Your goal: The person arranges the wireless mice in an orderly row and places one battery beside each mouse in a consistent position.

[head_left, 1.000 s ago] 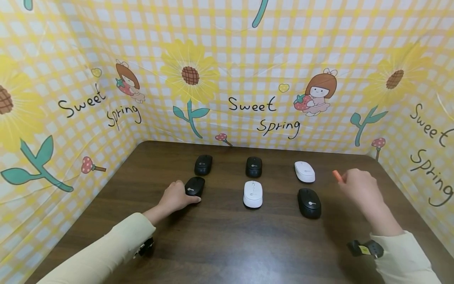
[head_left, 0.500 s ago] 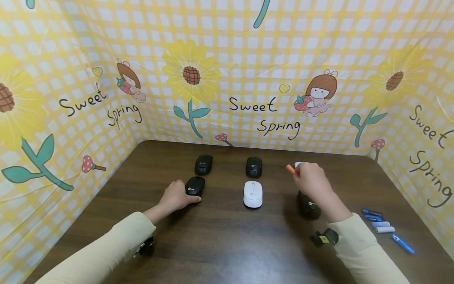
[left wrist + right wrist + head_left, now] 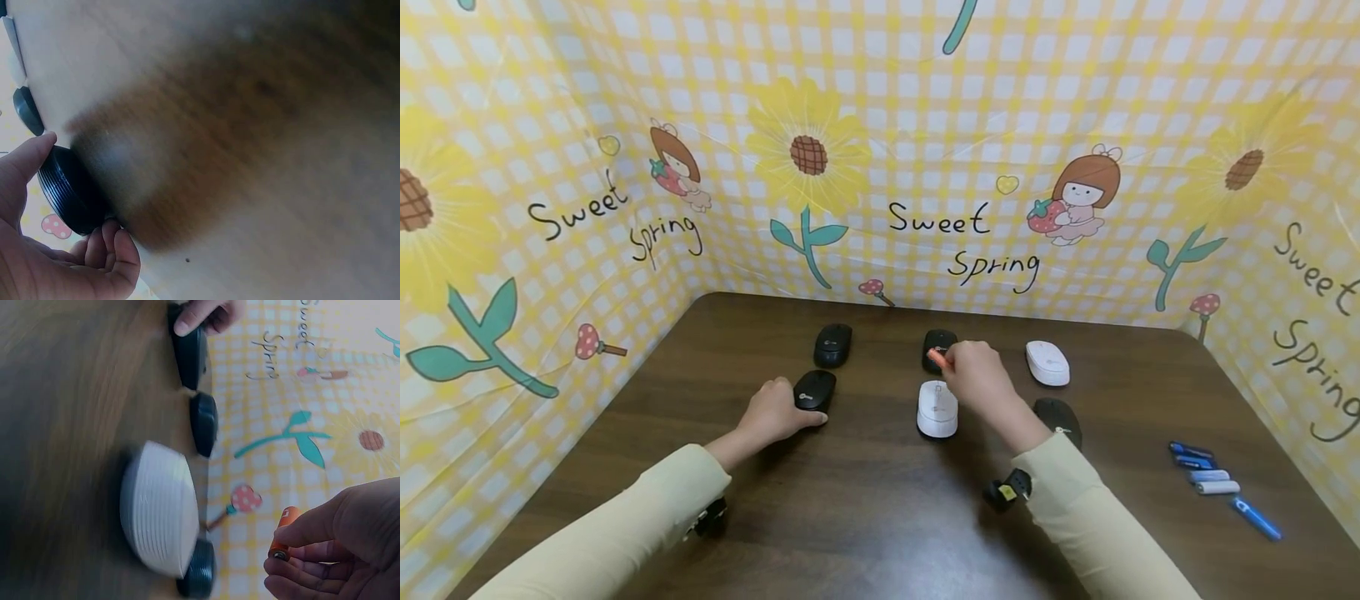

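head view: since half a second ago the right hand has swung left over the table, uncovering the far white mouse. its fingers pinch an orange battery, which the right wrist view shows clear of the mice; seen from the head, it overlaps the far middle black mouse, just beyond the near white mouse. the left hand has stayed put, thumb and fingers gripping the sides of the near left black mouse. the loose batteries lie unmoved at the right.
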The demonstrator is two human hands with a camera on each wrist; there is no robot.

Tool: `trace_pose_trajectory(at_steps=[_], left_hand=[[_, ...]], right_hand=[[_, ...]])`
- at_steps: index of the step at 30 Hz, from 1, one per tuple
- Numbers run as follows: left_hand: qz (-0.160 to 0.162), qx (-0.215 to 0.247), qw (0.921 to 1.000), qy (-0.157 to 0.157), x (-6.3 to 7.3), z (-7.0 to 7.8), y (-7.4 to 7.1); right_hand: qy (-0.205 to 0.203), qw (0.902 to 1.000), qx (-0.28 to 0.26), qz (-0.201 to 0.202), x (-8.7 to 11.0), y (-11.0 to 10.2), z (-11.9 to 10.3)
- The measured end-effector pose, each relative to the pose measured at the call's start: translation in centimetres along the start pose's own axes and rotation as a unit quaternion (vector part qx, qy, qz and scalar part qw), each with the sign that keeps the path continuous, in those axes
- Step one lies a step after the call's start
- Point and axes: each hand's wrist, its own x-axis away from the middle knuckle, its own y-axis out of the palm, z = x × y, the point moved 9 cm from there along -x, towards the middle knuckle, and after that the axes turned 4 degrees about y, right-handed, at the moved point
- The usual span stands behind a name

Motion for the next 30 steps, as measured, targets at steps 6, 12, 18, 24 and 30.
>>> trace_pose_trajectory(at_steps=[6,12,18,24,30], left_hand=[[-0.003,-0.002,1.0000,0.002,-0.1,0.2,0.1],[-0.005,0.001,1.0000,-0.001,0.1,0.2,0.1],[-0.002,0.003,1.0000,-0.001,0.1,0.2,0.0],[0.000,0.003,1.0000,-0.003,0.2,0.3,-0.1],[0.002,0.006,1.0000,0.000,0.1,0.2,-0.2]], right_hand=[[-0.002,0.9998,0.008,-0.017,-1.3,2.1,-2.2],[0.003,0.9982,0.027,-0.054,-2.4,4.1,-4.2],[0.014,0.9965,0.046,-0.068,-3.2,5.5,-6.1],[0.003,0.9938,0.069,-0.087,-4.1,7.1,-7.9],[0.003,0.9917,0.077,-0.104,-5.2,8.5,-9.0]])
